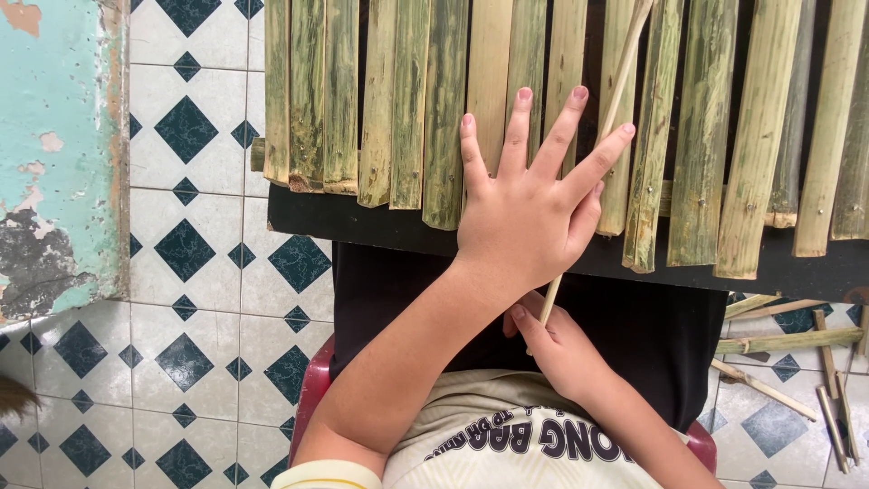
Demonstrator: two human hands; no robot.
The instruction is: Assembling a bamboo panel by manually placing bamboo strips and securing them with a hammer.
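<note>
A panel of green-yellow split bamboo slats (412, 109) lies across a black board (362, 226) over my lap. My left hand (529, 204) rests flat on the slats, palm down, fingers spread wide. A thin pale bamboo stick (625, 72) runs diagonally from the top of the view, between the slats, and passes under my left hand. My right hand (557, 349) is below it, close to my body, with its fingers closed around the stick's lower end.
I sit on a red plastic stool (312, 394) on a white tiled floor with dark blue diamonds (186, 249). A peeling teal wall (54, 154) stands at the left. Several loose bamboo strips (787, 342) lie on the floor at the right.
</note>
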